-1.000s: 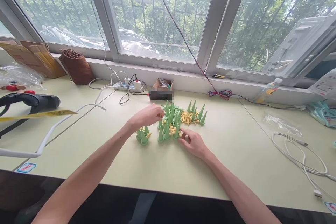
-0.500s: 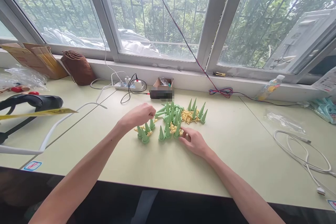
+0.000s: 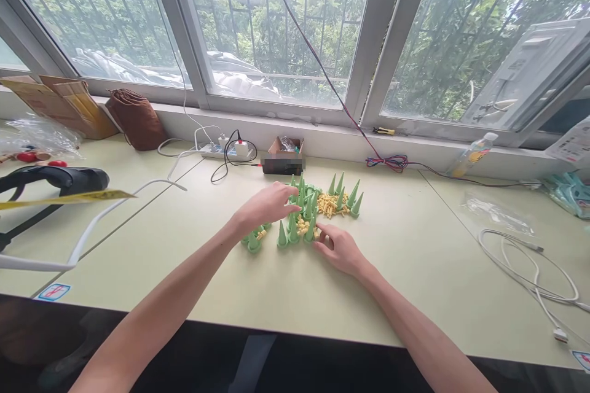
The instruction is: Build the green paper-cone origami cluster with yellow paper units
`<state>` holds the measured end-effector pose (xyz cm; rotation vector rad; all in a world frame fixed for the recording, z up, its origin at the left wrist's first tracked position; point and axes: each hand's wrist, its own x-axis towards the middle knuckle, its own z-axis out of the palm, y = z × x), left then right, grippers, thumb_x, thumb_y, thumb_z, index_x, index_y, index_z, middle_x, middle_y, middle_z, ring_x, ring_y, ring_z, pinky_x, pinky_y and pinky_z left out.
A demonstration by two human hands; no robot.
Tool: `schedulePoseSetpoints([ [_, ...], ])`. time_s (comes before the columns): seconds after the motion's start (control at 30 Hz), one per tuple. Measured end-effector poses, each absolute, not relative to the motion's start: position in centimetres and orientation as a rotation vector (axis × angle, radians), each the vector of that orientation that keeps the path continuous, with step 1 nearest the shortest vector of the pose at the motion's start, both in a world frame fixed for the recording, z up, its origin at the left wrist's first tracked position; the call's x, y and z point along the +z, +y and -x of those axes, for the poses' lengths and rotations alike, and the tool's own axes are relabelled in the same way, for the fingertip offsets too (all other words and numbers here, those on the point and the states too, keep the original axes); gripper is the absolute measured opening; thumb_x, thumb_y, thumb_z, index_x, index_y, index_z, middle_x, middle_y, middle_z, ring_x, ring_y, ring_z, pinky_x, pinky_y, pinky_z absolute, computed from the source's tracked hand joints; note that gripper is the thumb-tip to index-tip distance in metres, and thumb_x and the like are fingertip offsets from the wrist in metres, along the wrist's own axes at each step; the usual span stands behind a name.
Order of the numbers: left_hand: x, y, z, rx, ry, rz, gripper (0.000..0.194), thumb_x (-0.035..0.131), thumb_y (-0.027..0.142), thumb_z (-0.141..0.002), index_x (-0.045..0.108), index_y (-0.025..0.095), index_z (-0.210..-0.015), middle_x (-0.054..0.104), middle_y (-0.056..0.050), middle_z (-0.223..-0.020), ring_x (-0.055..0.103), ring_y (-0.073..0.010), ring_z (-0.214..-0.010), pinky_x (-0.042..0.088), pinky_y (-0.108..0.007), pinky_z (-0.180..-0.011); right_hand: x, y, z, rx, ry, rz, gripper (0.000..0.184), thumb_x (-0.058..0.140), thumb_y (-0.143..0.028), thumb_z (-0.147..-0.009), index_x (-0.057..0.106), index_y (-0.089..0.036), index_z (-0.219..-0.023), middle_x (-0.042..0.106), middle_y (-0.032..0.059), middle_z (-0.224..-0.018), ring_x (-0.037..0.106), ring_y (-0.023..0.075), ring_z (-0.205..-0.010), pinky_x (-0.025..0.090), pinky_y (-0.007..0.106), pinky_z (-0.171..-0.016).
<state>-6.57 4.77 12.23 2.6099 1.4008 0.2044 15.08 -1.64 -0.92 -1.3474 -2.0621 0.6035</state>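
Observation:
A cluster of small green cones [image 3: 343, 193] stands on the pale green table [image 3: 415, 264], mixed with heaps of tiny yellow pieces [image 3: 328, 204]. My left hand [image 3: 267, 206] hovers over the left side of the cluster, fingers stretched out toward the cones, nothing visibly held. A few cones [image 3: 282, 235] stand upright in a front row just below it. My right hand [image 3: 340, 250] rests on the table at the cluster's near edge, thumb and forefinger curled together beside some yellow pieces; what they pinch is too small to make out.
A small cardboard box [image 3: 284, 153] and a power strip [image 3: 230, 148] sit behind the cluster. A brown pouch [image 3: 137, 118] and a black device [image 3: 59, 178] lie at the left, white cables [image 3: 530, 264] and a bottle [image 3: 470, 156] at the right.
My left hand pulled back left half a second ago, then reached forward again over the cones with fingers stretched. My right hand stayed almost in place.

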Motion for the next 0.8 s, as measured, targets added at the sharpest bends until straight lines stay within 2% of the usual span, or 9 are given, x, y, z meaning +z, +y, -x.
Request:
schedulePoseSetpoints([
  [0.1,11.6,5.1,5.7,0.154,1.483,-2.591,0.028,0.061,0.037,-0.089,0.065,0.017,-0.109,0.072,-0.008,-0.09,0.067,-0.0242,-0.084,0.042,-0.027,-0.064,-1.0,-1.6,-15.1,0.598,-2.068,1.336,0.045,0.062,-0.026,-0.09,0.058,-0.021,-0.134,0.068,0.0032,-0.091,0.056,0.0161,-0.068,0.045,0.028,-0.068],
  [0.3,10.6,5.3,5.3,0.096,1.536,-2.669,0.015,0.055,0.03,-0.093,0.063,0.018,-0.089,0.068,-0.009,-0.081,0.065,-0.0237,-0.073,0.035,-0.028,-0.057,-0.7,-1.6,-14.9,0.582,-2.073,1.341,0.042,0.062,-0.024,-0.09,0.059,-0.022,-0.133,0.068,0.0024,-0.09,0.056,0.0159,-0.067,0.045,0.028,-0.067],
  [0.43,10.0,5.3,5.3,0.107,1.542,-2.675,0.013,0.053,0.026,-0.094,0.061,0.018,-0.087,0.066,-0.009,-0.077,0.063,-0.0226,-0.067,0.03,-0.028,-0.053,-0.8,-1.7,-14.5,0.559,-2.055,1.345,0.033,0.062,-0.025,-0.091,0.063,-0.021,-0.124,0.069,0.0025,-0.09,0.056,0.0161,-0.066,0.044,0.028,-0.066],
  [0.6,9.8,5.3,5.5,0.133,1.539,-2.682,0.016,0.05,0.022,-0.092,0.06,0.018,-0.081,0.065,-0.009,-0.076,0.062,-0.0217,-0.067,0.029,-0.028,-0.054,-1.2,-1.4,-13.9,0.525,-2.005,1.35,0.02,0.063,-0.026,-0.091,0.067,-0.02,-0.11,0.07,0.0024,-0.088,0.057,0.0164,-0.066,0.043,0.028,-0.065],
  [0.8,10.2,5.3,5.9,0.138,1.51,-2.689,0.021,0.048,0.017,-0.089,0.059,0.018,-0.071,0.064,-0.008,-0.072,0.061,-0.0207,-0.066,0.028,-0.029,-0.054,-1.6,-0.8,-13.3,0.532,-1.968,1.373,0.022,0.067,-0.026,-0.089,0.067,-0.019,-0.109,0.071,0.0023,-0.088,0.059,0.016,-0.066,0.045,0.028,-0.065],
])
